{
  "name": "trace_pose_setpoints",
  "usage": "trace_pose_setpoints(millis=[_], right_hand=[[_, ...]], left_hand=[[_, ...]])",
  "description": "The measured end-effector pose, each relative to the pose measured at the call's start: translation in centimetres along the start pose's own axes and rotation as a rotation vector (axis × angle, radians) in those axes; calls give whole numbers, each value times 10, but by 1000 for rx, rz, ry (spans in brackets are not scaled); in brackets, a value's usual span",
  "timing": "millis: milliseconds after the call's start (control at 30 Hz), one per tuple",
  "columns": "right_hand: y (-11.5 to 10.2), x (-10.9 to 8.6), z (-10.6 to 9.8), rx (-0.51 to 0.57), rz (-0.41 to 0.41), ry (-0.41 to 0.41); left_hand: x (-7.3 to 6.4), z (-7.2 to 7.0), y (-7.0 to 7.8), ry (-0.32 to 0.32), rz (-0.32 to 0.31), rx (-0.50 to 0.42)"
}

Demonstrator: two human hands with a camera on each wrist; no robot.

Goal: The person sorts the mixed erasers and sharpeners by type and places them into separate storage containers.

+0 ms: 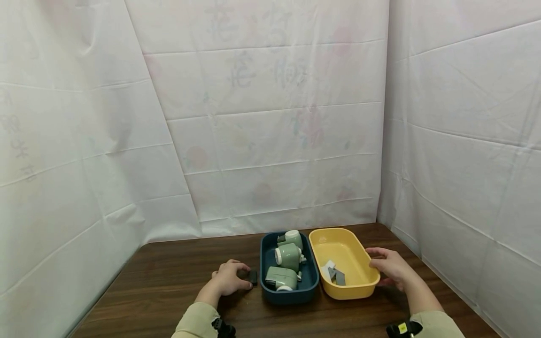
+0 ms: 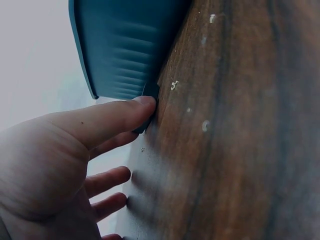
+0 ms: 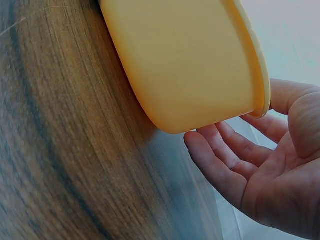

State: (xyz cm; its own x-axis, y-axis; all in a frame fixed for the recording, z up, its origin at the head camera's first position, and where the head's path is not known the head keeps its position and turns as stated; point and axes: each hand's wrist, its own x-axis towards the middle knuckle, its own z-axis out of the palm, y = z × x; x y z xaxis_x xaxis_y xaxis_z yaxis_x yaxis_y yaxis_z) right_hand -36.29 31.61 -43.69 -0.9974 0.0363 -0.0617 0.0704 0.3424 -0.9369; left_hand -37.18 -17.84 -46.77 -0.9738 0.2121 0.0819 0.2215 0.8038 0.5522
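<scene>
My left hand (image 1: 229,278) pinches a small dark flat block (image 1: 252,277) between thumb and forefinger. The block is on the wooden table, against the left side of a dark blue bin (image 1: 310,292). In the left wrist view the thumb (image 2: 125,114) presses the block, and the other fingers are spread behind. My right hand (image 1: 390,266) holds the right rim of a yellow bin (image 1: 355,241). In the right wrist view its fingers (image 3: 215,162) curl against the bin's outer wall, and the thumb goes behind the rim.
Several sage-green items with white ends (image 1: 288,256) lie in the blue bin. The yellow bin holds a few small grey pieces (image 1: 338,276) and a white piece (image 1: 327,266). Both bins stand side by side on the dark wooden table (image 1: 169,272). White cloth (image 1: 270,141) hangs around it.
</scene>
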Motion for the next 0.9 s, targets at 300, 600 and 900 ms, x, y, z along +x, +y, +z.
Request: trace_pose_setpoints(millis=[300, 600, 900], right_hand=[[-1, -1, 0, 5, -4, 0], [2, -1, 1, 17, -3, 3], [2, 1, 0, 21, -6, 2]], left_hand=[[0, -3, 3, 19, 13, 17], [0, -11, 6, 51, -1, 13], [0, -22, 6, 120, 18, 37]])
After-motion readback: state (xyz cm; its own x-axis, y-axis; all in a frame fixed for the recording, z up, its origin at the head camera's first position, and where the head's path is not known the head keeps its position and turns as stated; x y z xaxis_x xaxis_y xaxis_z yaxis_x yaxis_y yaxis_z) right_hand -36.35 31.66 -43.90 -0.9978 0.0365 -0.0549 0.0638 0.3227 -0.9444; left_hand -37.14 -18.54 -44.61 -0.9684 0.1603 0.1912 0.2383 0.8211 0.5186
